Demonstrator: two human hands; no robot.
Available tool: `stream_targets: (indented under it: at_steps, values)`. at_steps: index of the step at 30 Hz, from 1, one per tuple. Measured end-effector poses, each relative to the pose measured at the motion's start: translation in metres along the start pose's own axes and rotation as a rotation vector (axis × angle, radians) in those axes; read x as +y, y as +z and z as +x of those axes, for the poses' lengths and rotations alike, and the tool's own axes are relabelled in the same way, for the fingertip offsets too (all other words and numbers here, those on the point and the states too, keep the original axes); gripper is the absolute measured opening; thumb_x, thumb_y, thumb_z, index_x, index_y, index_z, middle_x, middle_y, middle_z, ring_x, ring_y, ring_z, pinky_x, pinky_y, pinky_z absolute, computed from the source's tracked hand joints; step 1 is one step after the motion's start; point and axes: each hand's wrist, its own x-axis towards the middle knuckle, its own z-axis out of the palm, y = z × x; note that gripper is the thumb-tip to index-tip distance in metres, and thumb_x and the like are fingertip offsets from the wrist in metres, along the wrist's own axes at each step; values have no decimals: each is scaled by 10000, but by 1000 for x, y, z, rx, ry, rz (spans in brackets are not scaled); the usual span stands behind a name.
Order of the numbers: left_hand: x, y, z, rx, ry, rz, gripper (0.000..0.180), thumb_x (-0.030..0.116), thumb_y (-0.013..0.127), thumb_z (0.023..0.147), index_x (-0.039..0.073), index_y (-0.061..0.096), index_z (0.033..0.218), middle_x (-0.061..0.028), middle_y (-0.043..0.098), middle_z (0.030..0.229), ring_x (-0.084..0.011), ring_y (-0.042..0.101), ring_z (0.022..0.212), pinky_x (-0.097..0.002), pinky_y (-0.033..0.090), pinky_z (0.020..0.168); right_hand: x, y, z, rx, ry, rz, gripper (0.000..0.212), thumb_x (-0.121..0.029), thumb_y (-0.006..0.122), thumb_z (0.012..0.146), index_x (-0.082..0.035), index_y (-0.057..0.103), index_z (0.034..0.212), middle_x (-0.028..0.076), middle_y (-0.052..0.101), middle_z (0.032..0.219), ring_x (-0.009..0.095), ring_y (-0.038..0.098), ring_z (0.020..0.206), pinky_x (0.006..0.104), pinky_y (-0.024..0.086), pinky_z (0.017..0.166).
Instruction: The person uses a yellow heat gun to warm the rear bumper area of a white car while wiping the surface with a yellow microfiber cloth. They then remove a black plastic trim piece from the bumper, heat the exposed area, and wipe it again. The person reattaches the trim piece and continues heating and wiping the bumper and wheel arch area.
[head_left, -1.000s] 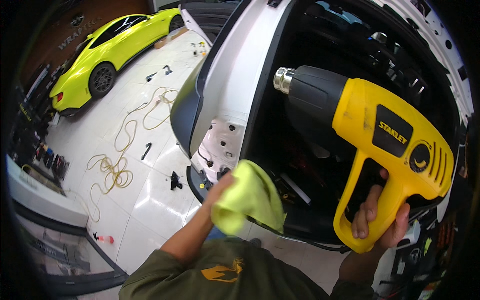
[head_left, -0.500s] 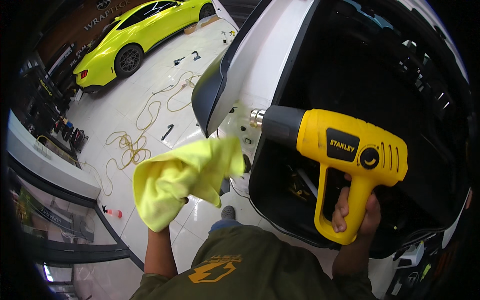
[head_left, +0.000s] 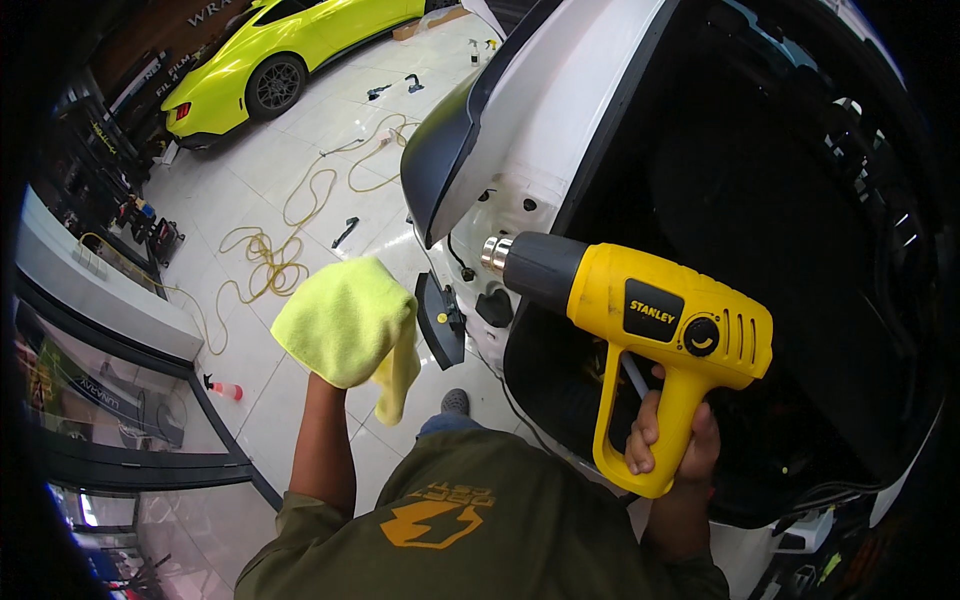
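Observation:
A yellow-green microfiber cloth point(head_left: 345, 310) drapes over my left hand, hiding its fingers; only the wrist and left forearm point(head_left: 322, 450) show below. One end of the cloth hangs down on the right side. My right hand point(head_left: 645, 430) is wrapped round the handle of a yellow and black heat gun point(head_left: 650, 310). Its metal nozzle point(head_left: 495, 254) points left, in front of the white car body point(head_left: 530, 215) beside the open boot. Cloth and nozzle are apart.
A dark trim or lamp piece point(head_left: 438, 320) hangs by the body's corner. Above it a dark-and-white car panel point(head_left: 440, 165) juts out. Yellow cable point(head_left: 270, 265) lies coiled on the tiles, near a pink spray bottle point(head_left: 224, 388). A lime car point(head_left: 300, 50) stands far left.
The cloth, spread and blurred before, now hangs over my left hand, farther from the nozzle. The heat gun appears lower and more to the left, while the surroundings have shifted slightly right in view.

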Motion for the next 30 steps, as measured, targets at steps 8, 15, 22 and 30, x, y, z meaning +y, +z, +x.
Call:
stream_targets:
  at_steps: [8,15,22,30]
  values:
    - [17,25,23,28,69,59,501,237,704,879,57,512,1306,-88,585,1250,-226,546,1159,-379,418,1016,1,-6,5,-50,7,43,662,-453,490,972,-3,270,1405,171,555,843,260,637,593,350,544,567]
    - [1,10,67,70,170,-347,512,249,690,889,45,495,1316,-110,576,1260,-237,568,1125,-374,459,978,-6,11,22,-30,-45,32,693,-449,548,942,21,290,1383,170,568,816,265,623,557,339,535,546]
    - [9,-30,98,120,269,-1039,514,332,648,907,24,515,1295,-192,569,1287,-319,586,1153,-483,499,969,3,10,27,2,17,-19,684,-428,585,925,28,309,1355,175,574,798,261,612,543,329,528,536]
    - [19,1,62,109,41,-340,520,256,693,889,22,504,1313,-149,573,1279,-248,581,1138,-417,485,969,4,-8,32,-119,-5,-4,651,-413,493,983,20,240,1397,204,554,853,284,648,594,360,562,564]
